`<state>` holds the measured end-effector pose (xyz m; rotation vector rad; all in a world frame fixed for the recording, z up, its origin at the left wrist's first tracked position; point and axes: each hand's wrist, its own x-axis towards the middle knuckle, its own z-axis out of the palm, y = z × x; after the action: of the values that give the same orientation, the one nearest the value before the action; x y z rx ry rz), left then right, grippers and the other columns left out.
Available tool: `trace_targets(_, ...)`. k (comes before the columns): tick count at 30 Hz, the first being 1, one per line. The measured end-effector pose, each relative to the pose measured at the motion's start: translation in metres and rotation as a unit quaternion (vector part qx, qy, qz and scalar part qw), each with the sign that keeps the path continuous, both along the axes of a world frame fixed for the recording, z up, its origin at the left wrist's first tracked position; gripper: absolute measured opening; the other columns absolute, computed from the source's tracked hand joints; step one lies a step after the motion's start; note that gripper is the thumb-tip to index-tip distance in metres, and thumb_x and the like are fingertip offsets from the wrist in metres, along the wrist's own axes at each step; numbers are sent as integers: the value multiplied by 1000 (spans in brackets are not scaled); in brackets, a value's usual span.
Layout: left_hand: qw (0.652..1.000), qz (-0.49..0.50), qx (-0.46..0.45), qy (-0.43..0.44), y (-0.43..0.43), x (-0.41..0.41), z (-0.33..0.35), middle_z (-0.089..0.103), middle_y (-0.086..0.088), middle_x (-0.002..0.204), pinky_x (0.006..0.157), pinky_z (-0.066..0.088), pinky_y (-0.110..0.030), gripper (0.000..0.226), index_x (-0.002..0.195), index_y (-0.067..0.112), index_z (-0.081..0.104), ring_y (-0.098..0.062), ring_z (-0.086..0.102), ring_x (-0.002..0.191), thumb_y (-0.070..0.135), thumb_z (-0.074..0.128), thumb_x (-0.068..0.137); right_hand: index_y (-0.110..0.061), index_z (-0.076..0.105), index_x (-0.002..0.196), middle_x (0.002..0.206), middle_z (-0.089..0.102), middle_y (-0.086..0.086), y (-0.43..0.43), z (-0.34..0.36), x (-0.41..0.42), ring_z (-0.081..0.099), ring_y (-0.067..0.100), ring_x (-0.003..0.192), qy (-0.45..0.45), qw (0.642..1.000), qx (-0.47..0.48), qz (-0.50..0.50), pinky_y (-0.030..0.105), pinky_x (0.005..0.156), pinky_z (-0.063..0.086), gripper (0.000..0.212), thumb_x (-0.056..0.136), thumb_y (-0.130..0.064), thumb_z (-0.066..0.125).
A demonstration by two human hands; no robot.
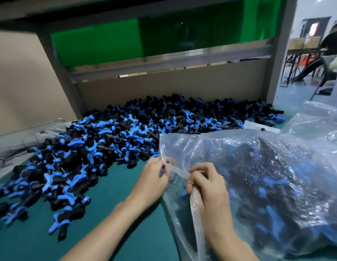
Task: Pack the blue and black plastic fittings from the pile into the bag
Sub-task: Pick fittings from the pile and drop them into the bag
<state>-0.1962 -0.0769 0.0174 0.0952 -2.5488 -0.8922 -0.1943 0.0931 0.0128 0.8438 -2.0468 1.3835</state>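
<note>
A large pile of blue and black plastic fittings [111,140] spreads over the green table from the near left to the back right. A clear plastic bag [267,178] lies on the right, bulging with many fittings inside. My left hand [154,178] pinches the bag's open edge at its left corner. My right hand [207,187] grips the bunched rim of the bag just to the right of that. The bag's mouth faces the pile.
A cardboard wall [22,87] stands at the left and another behind the pile. A grey metal frame post [280,53] rises at the back right. More clear bags [322,119] lie at the far right. Grey cloth [11,147] lies at the left edge.
</note>
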Motion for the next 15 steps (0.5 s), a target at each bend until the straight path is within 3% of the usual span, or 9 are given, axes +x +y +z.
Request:
trace_targets(2, 991, 96, -79, 51, -40, 16, -15, 58, 8, 103, 87, 37, -21, 20, 108, 20, 66, -8, 47, 100, 13, 51, 96, -20, 53, 62, 91, 49, -17, 0, -4, -4, 54, 24, 78, -62, 998, 7, 1, 43, 69, 44, 20, 72, -4, 49)
trace_targets(7, 959, 247, -87, -112, -93, 20, -29, 35, -7, 139, 94, 45, -40, 45, 145, 15, 36, -26, 43, 122, 15, 40, 100, -24, 51, 64, 92, 49, -17, 3, -13, -7, 53, 29, 83, -129, 991, 28, -11, 44, 70, 44, 35, 78, 8, 53)
trace_targets(10, 943, 270, -141, -137, -99, 11, -28, 27, -9, 153, 107, 37, -42, 54, 152, 14, 25, -29, 35, 135, 10, 38, 101, -27, 50, 66, 94, 50, -14, 5, -12, -7, 53, 27, 87, -157, 987, 27, -12, 43, 73, 43, 36, 83, 4, 54)
trace_targets(12, 935, 287, -155, -143, -99, 4, -26, 33, -11, 149, 108, 36, -41, 52, 151, 12, 26, -29, 35, 133, 11, 39, 101, -27, 49, 66, 93, 50, -13, 5, -12, -7, 53, 25, 86, -156, 987, 37, -14, 41, 72, 42, 37, 83, 5, 54)
trace_targets(15, 921, 317, -157, -160, -100, -2, -22, 40, -13, 132, 96, 44, -42, 38, 138, 7, 43, -30, 39, 122, 13, 38, 102, -25, 49, 66, 92, 49, -13, 4, -12, -7, 52, 27, 85, -158, 987, 37, -14, 43, 73, 42, 38, 82, 8, 53)
